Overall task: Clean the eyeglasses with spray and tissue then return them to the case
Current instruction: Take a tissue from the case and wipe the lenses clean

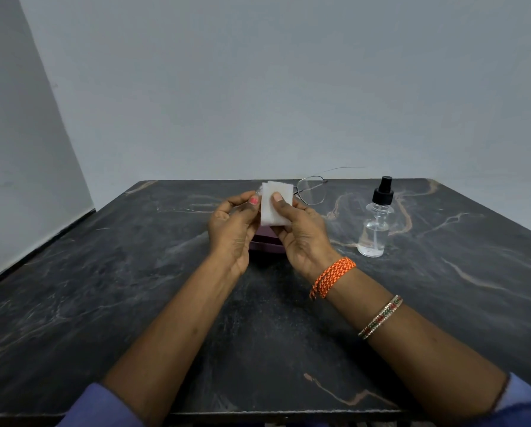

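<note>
Left hand (pixel 232 224) raised over mid-surface, thumb and fingers pinching the left side of the eyeglasses (pixel 312 190). Right hand (pixel 301 231) just beside it, thumb pressed flat on a folded white tissue (pixel 276 206), fingers curled behind; tissue covers the left lens. Eyeglasses held in the air above the surface, long axis running left to right, right lens exposed past the tissue, one thin temple arm pointing up and right toward the wall. Purple case (pixel 265 243) lying on the surface directly under the hands, mostly hidden; cannot tell whether open or closed. Spray bottle (pixel 375 223) upright to the right, well apart from the hands, clear body, black pump top, clear liquid low inside.

Count: one pair of eyeglasses, one tissue, one case, one spray bottle.

Surface (pixel 104 303): dark marble-like slab with pale and tan veins. Plain grey-blue walls (pixel 258 87) behind and at left, meeting in a corner.
</note>
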